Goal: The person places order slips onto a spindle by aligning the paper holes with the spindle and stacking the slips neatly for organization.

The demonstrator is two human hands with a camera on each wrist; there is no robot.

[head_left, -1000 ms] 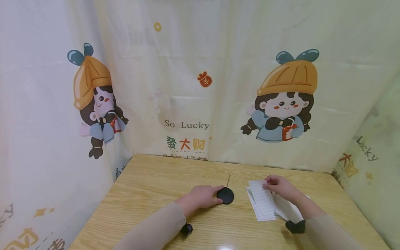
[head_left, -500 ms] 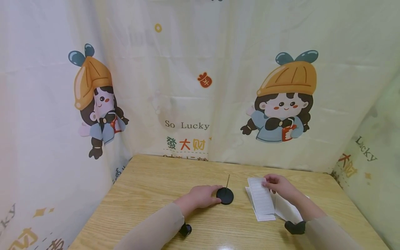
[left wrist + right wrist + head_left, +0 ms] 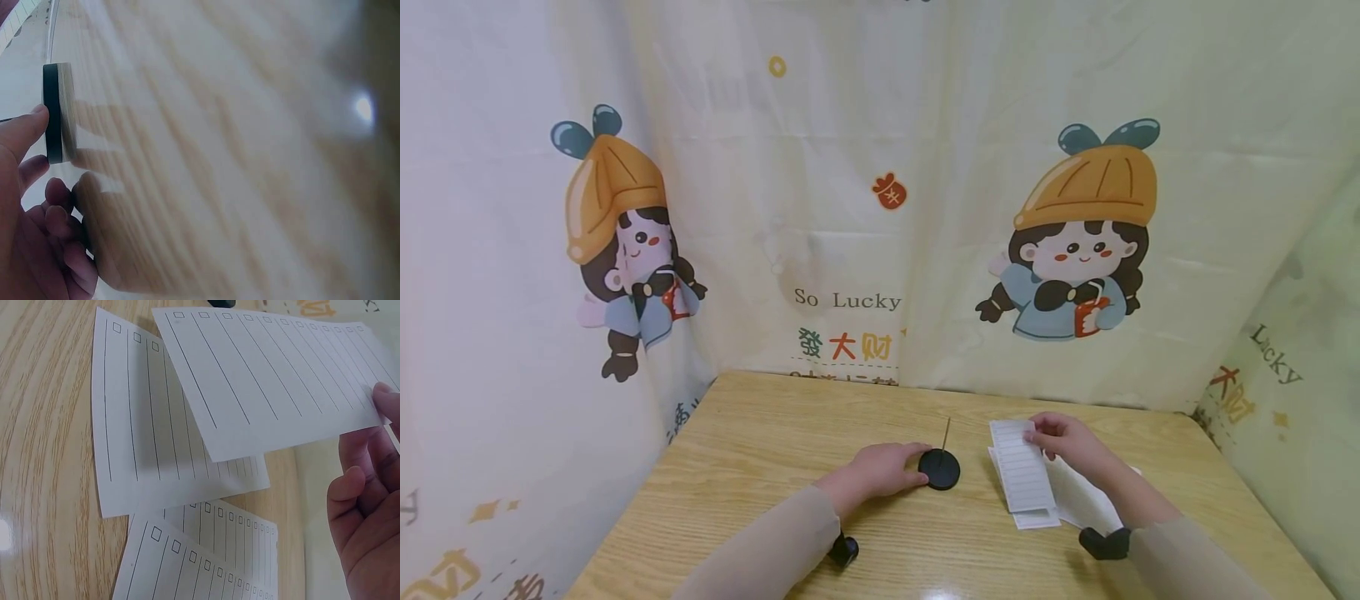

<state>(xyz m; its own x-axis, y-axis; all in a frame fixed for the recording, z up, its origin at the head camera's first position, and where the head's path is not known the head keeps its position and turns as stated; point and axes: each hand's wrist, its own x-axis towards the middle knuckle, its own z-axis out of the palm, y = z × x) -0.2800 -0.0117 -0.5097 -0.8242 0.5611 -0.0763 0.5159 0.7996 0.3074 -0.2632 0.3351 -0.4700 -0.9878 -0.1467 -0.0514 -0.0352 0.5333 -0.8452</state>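
Note:
A receipt spike, a round black base (image 3: 940, 475) with a thin upright rod (image 3: 947, 433), stands on the table in the head view. My left hand (image 3: 880, 471) grips the base's left edge between thumb and forefinger. In the left wrist view the base (image 3: 54, 115) is seen edge-on, with the other fingers curled beside it. My right hand (image 3: 1070, 443) pinches the upper right edge of a paper checklist slip (image 3: 1019, 467). In the right wrist view this slip (image 3: 269, 375) tilts above another slip (image 3: 125, 425), both printed with lines and small boxes.
More lined slips (image 3: 194, 562) overlap below, partly hidden by my right forearm in the head view. The wooden table (image 3: 790, 417) ends at a printed curtain (image 3: 850, 208) behind and at the sides. A black wrist camera (image 3: 844, 551) hangs under my left wrist.
The slip in my right hand has risen a little and shifted left, away from the slips beneath. My left hand has stayed at the spike's base.

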